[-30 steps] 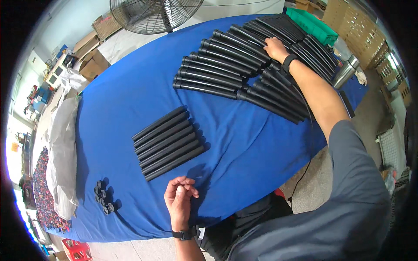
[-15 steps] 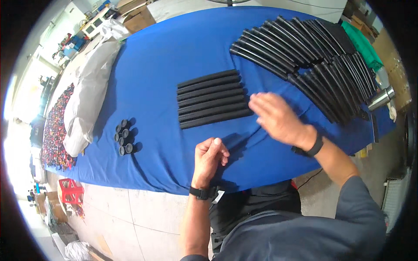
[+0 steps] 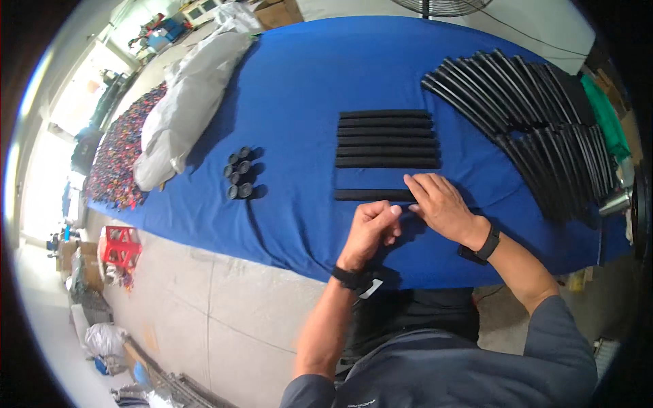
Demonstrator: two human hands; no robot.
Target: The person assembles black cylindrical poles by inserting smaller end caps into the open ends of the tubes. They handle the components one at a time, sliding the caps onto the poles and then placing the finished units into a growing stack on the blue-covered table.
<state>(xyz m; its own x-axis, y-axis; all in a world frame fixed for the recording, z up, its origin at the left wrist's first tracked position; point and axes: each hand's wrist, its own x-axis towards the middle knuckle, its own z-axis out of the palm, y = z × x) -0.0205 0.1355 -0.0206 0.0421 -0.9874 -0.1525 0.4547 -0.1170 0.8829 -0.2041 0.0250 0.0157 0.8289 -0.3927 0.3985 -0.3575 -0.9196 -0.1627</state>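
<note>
A single black tube (image 3: 371, 195) lies crosswise on the blue cloth, a little nearer to me than a block of several similar black tubes (image 3: 388, 141) set side by side. My right hand (image 3: 442, 207) is closed around the right end of the single tube, index finger over its far side and thumb on the near side. Close to the tube's near edge, my left hand (image 3: 371, 231) is curled with the thumb pressed on the bent fingers. Whatever those fingers may hold is hidden. To the left stand several small round black caps (image 3: 239, 171) in a cluster.
Many long black tubes (image 3: 517, 95) fan out at the right of the blue-covered table (image 3: 299, 81). A whitish sack (image 3: 190, 95) and a heap of multicoloured small pieces (image 3: 122, 156) occupy the left. A metal cylinder (image 3: 615, 202) sits at the right edge; a red stool (image 3: 119, 246) stands on the floor.
The nearest tube of the block now lies apart, closer to me. My right hand has come down and left onto its end. My left hand stays curled; the whole view has shifted.
</note>
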